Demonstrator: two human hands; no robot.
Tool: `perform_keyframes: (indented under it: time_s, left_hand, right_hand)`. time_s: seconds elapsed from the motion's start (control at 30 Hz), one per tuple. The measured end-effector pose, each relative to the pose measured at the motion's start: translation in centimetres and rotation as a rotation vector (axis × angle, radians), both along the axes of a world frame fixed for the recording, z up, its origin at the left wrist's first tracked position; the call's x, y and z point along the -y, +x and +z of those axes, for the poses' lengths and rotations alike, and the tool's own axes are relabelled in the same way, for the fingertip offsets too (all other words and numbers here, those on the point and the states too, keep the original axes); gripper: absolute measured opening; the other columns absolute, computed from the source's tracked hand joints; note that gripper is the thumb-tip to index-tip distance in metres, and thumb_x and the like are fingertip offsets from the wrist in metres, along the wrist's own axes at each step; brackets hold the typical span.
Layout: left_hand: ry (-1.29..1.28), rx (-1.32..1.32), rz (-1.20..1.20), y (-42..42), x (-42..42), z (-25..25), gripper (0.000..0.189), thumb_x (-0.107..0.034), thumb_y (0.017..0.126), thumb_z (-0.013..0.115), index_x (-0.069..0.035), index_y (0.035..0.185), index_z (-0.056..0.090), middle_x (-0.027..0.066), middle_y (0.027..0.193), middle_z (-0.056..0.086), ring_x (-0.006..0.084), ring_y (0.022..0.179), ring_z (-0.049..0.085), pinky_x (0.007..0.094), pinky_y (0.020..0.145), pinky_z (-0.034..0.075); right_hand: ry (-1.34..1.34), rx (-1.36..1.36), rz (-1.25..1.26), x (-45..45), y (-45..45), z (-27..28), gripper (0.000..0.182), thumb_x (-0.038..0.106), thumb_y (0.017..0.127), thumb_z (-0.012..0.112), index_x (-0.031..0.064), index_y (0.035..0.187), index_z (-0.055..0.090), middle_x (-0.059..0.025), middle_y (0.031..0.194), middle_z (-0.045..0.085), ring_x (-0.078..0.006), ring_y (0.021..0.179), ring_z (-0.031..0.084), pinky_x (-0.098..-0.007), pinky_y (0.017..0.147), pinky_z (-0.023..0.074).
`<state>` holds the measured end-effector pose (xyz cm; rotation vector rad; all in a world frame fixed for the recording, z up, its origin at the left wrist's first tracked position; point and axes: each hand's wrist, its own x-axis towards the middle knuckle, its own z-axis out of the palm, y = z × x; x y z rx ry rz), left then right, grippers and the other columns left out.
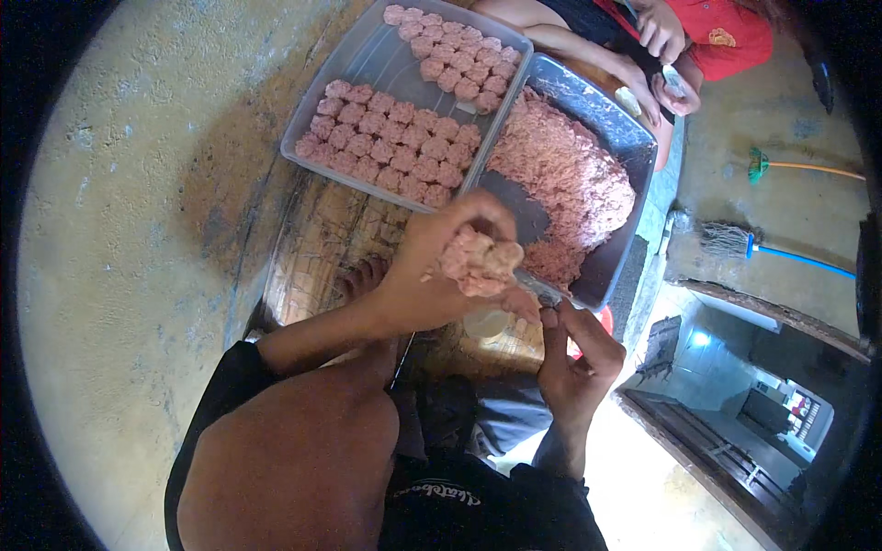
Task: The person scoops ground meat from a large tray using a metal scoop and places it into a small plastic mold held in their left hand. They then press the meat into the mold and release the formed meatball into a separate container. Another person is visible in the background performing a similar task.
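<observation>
In my left hand (pixel 420 275) sits a lump of pink minced-meat paste (pixel 475 262), with a paler piece at its right side. Between thumb and fingers, my right hand (pixel 582 361) grips a small flat metal spatula or blade (pixel 541 286); its tip is close beside the lump. Just beyond both hands stands a dark basin (pixel 651 148) partly filled with pink minced meat (pixel 565 172). To its left, a translucent plastic tray (pixel 365 62) carries many meat dumplings (pixel 400 141) in two blocks of rows. Below my hands is a pale round thing (pixel 486 322), partly hidden.
A person in a red shirt (pixel 730 34) sits beyond the basin, holding a small tool and a pale piece. A green broom (pixel 758 165) and a mop (pixel 730 241) are at the right. A red container (pixel 606 320) shows behind my right hand.
</observation>
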<state>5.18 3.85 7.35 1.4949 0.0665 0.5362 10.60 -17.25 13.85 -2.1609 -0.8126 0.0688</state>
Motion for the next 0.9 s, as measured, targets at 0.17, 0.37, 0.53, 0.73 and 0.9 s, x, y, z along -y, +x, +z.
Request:
perform_keyframes:
  time_s: [0.17,0.37,0.53,0.73,0.9]
  left_hand:
    - [-0.093,-0.295,-0.139,0.4,1.1,-0.5,0.063,-0.021,0.065,0.107,-0.004,0.108,0.064,0.0028,0.100,0.065,0.0088,0.097,0.061,0.0273,0.087,0.052]
    - [-0.083,-0.096,-0.091,-0.2,-1.2,2.5,0.050,-0.016,0.074,0.102,-0.005,0.106,0.065,-0.0021,0.087,0.060,0.0072,0.081,0.055,0.0273,0.071,0.048]
    - [-0.037,-0.292,-0.184,0.6,0.4,1.0,0.049,-0.018,0.074,0.102,-0.004,0.105,0.065,-0.0027,0.084,0.061,0.0052,0.079,0.053,0.0245,0.069,0.045]
    - [-0.106,-0.106,-0.150,0.0,-0.5,2.3,0.045,-0.015,0.075,0.101,-0.004,0.102,0.066,-0.0042,0.084,0.058,0.0056,0.079,0.051,0.0240,0.069,0.044]
    - [-0.133,-0.257,-0.225,-0.1,0.4,0.8,0.042,-0.015,0.076,0.101,-0.004,0.097,0.066,-0.0030,0.088,0.062,0.0056,0.080,0.055,0.0243,0.070,0.046]
  right_hand:
    - [-0.113,0.079,0.080,-1.7,0.4,-0.1,0.040,-0.014,0.079,0.072,-0.0038,0.118,0.078,-0.0189,0.092,0.077,-0.0273,0.078,0.076,-0.0373,0.064,0.0582]
    - [0.043,-0.084,-0.079,1.2,0.3,1.4,0.026,-0.014,0.089,0.070,-0.0019,0.110,0.079,-0.0144,0.088,0.079,-0.0204,0.070,0.075,-0.0336,0.061,0.0574]
    - [-0.123,0.054,0.008,-1.7,-0.7,0.1,0.022,-0.007,0.088,0.074,0.0004,0.109,0.080,-0.0143,0.083,0.075,-0.0257,0.060,0.069,-0.0340,0.057,0.0533]
    - [0.003,-0.004,-0.135,0.4,0.0,2.2,0.013,-0.006,0.095,0.072,-0.0013,0.104,0.080,-0.0122,0.080,0.079,-0.0119,0.066,0.070,-0.0267,0.055,0.0487]
    - [-0.160,-0.026,0.030,-2.3,-1.5,0.9,0.008,-0.006,0.092,0.074,-0.0006,0.096,0.077,-0.0107,0.080,0.078,-0.0128,0.066,0.070,-0.0279,0.058,0.0515]
